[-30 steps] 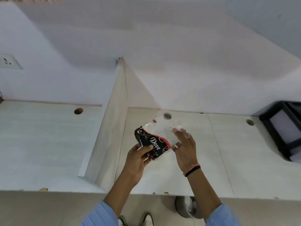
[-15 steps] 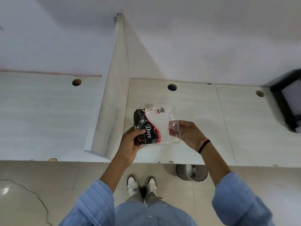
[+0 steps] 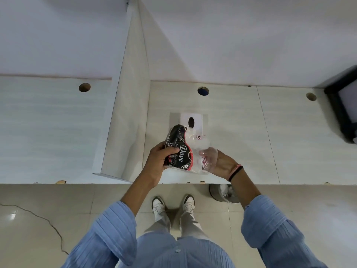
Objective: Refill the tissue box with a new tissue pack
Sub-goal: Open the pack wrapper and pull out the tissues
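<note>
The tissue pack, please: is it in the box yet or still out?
Out: both the left hand and right hand hold the tissue pack above the desk.

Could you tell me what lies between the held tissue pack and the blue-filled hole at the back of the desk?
In the head view, a white tissue box with a dark oval opening lies between the black-and-clear plastic tissue pack and the blue-filled round hole.

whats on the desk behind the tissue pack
Behind the tissue pack, a white tissue box lies on the desk, its dark oval opening showing. The pack, held by the left hand and right hand, covers the box's near part.
</note>
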